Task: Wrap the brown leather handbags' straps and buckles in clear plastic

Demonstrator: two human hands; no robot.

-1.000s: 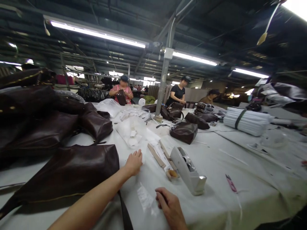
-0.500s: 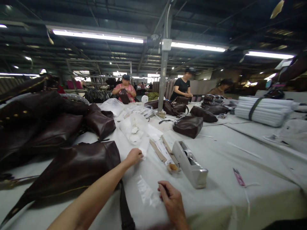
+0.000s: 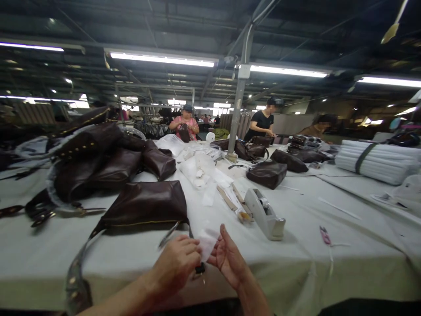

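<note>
My left hand (image 3: pixel 180 261) is closed on the edge of a thin, translucent white sheet (image 3: pixel 208 243) just over the table's front edge. Facing it, my right hand (image 3: pixel 226 256) has its thumb raised apart from the fingers, which touch the sheet's other side. Whether the sheet is paper or a plastic bag I cannot tell. Beyond my left hand lies a dark brown leather bag (image 3: pixel 148 204), its studded strap (image 3: pixel 76 281) hanging over the front edge. A dark strap end (image 3: pixel 199 268) shows under my left hand.
A grey tape dispenser (image 3: pixel 265 215) stands right of centre, beside cardboard strips (image 3: pixel 226 197). Pink-handled snips (image 3: pixel 325 235) lie farther right. More brown bags (image 3: pixel 115 166) pile up on the left. A metal post (image 3: pixel 237 114) rises behind, with several people working across the table.
My left hand has drawn back toward me with the white sheet. My right hand has opened and come up against it. The view has shifted left.
</note>
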